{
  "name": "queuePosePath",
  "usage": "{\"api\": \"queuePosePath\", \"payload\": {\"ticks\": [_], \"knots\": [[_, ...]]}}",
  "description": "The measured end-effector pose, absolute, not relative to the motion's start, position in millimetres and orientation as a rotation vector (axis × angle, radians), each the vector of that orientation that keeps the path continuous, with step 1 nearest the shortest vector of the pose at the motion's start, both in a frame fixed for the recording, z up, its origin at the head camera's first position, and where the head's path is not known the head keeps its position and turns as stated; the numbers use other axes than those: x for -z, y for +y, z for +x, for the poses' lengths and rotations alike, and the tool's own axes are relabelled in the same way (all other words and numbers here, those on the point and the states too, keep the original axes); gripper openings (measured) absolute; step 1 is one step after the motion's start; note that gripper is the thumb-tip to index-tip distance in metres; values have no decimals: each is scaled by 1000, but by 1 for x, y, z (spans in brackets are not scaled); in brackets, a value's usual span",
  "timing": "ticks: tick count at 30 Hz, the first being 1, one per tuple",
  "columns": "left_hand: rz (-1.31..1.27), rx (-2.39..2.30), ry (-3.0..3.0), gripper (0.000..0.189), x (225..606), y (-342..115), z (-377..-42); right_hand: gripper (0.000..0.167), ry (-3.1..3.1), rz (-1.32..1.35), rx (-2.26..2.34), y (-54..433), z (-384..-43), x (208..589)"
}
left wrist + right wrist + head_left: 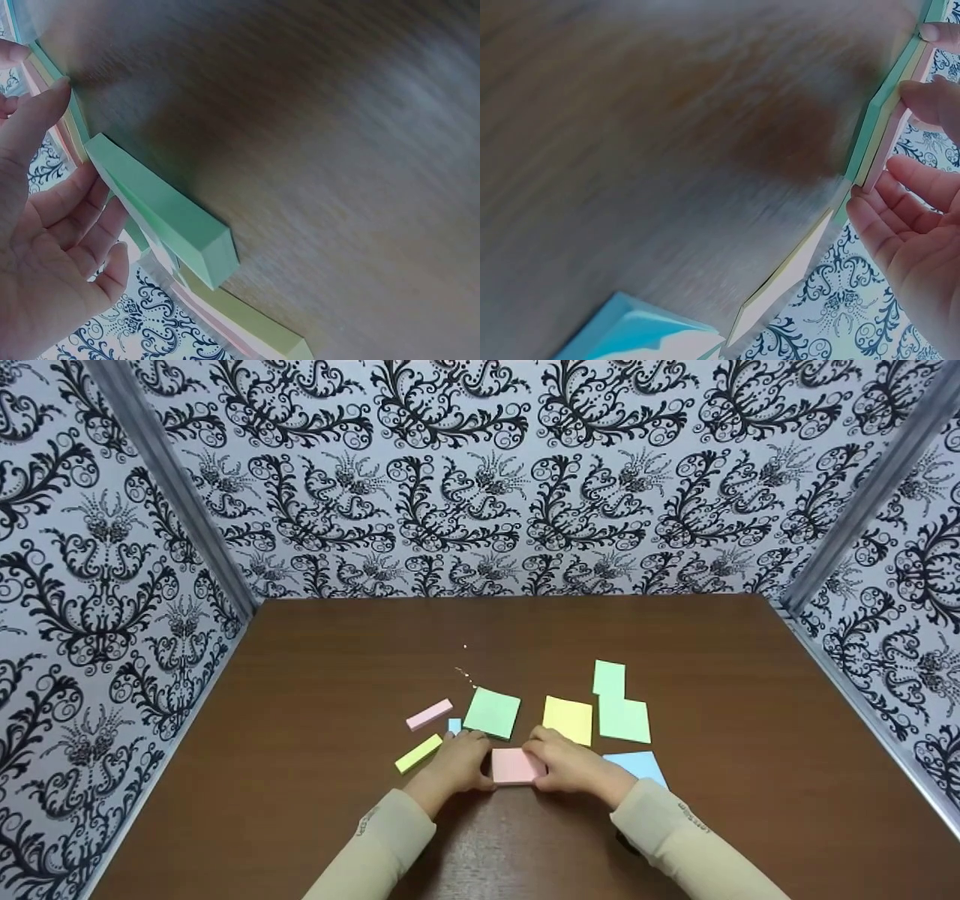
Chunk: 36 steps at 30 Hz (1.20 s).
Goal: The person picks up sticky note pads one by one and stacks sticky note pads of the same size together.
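Note:
A stack of sticky note pads, pink on top, lies in front of the person. In the right wrist view the stack shows green, yellow and pink layers. The left hand grips its left side, thumb at the near corner and fingers farther back. The right hand holds the right side the same way. Beside the left fingers, in the left wrist view, is a thick green strip pad, hidden in the head view. A small blue piece is partly covered by the left hand.
Left of the hands lie a pink strip and a yellow strip. Behind are a green pad and a yellow pad. Farther right are green notes and a blue pad, partly under the right forearm. Patterned walls border the brown table.

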<state>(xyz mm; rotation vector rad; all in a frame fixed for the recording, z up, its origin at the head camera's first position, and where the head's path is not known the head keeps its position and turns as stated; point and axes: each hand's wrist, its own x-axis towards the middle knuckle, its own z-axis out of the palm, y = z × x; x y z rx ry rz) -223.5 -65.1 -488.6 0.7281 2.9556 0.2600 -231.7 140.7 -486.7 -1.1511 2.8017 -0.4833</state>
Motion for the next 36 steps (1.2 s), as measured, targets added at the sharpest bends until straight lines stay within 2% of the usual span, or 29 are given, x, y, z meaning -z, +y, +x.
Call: {"api": "queuePosePath", "payload": {"ticks": [22, 30, 36], "knots": [[745, -290, 2961, 47, 491, -65, -226, 34, 2872, -1294, 267, 136, -229, 489], [699, -344, 2924, 57, 489, -64, -227, 37, 2853, -1277, 255, 138, -229, 488], [712, -292, 2967, 51, 489, -62, -225, 38, 2858, -1277, 259, 137, -231, 488]]}}
